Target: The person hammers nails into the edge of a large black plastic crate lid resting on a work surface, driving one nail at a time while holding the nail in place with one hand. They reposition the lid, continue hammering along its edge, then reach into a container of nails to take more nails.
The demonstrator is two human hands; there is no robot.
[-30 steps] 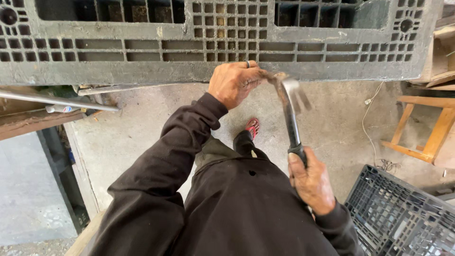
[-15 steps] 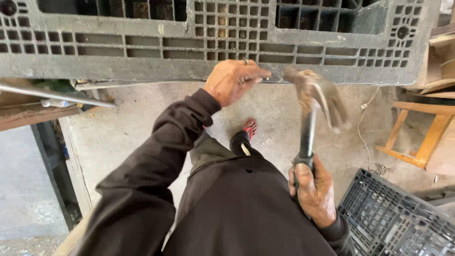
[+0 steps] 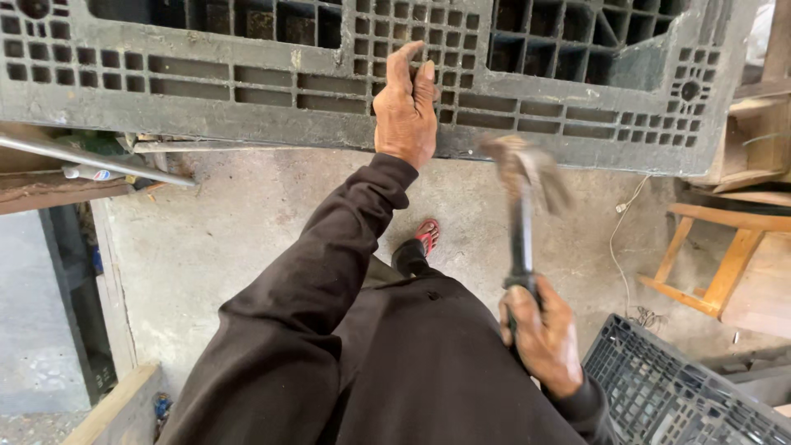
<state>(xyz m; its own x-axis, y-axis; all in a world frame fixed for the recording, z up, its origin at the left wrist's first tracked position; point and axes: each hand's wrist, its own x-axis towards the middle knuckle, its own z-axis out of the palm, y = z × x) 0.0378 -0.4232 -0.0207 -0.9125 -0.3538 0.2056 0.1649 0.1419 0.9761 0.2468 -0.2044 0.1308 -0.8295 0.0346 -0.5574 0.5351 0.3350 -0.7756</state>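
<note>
A grey plastic pallet (image 3: 206,82) with a grid of openings spans the top of the view. My left hand (image 3: 405,107) lies flat on its near edge, fingers stretched up over the grid. My right hand (image 3: 540,334) grips the black handle of a claw hammer (image 3: 521,214). The hammer's head is blurred and stands just below the pallet's edge, to the right of my left hand. I wear dark long sleeves.
A metal rod (image 3: 91,158) and wooden boards lie at the left. A dark plastic crate (image 3: 676,395) stands at the lower right, a wooden frame (image 3: 709,264) beside it. A thin white cord (image 3: 620,239) trails on the concrete floor (image 3: 214,247). My red sandal (image 3: 426,235) shows below.
My left hand has moved from a pinch at the pallet's edge to lie flat on the grid. The hammer has swung back from the edge and now stands upright, its head blurred.
</note>
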